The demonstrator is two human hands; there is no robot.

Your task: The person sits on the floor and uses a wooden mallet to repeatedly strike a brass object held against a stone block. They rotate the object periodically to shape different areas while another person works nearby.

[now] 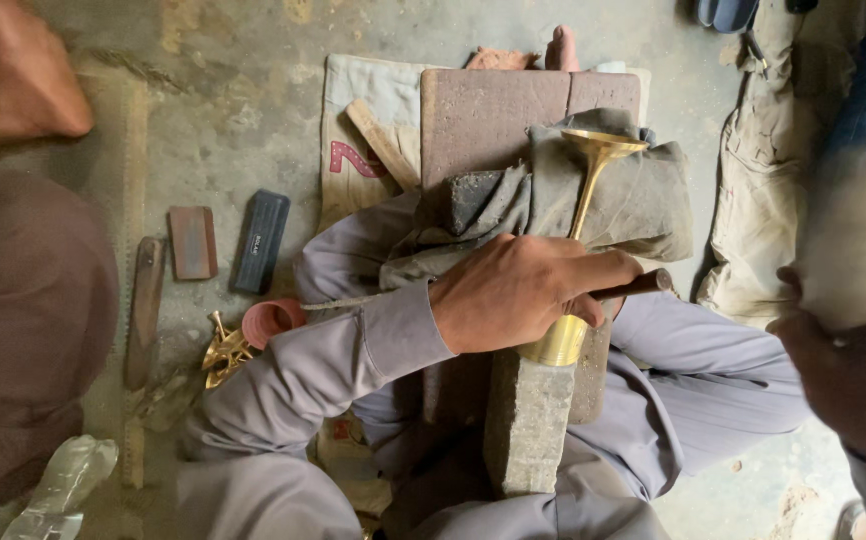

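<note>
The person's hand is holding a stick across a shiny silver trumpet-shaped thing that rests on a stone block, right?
Not quite: the trumpet-shaped piece is golden brass, not silver. The head view shows it. The rest holds: the hand grips a dark stick-like tool across it, and the piece rests on a grey stone block.

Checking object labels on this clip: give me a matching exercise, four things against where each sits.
1 brass horn
2 pink ring
3 dark blue block
4 dark tool handle

A on the floor beside a reddish slab
B gripped in the left hand
C leaning on a grey cloth
D next to small brass pieces

Pairs: 1-C, 2-D, 3-A, 4-B
</note>
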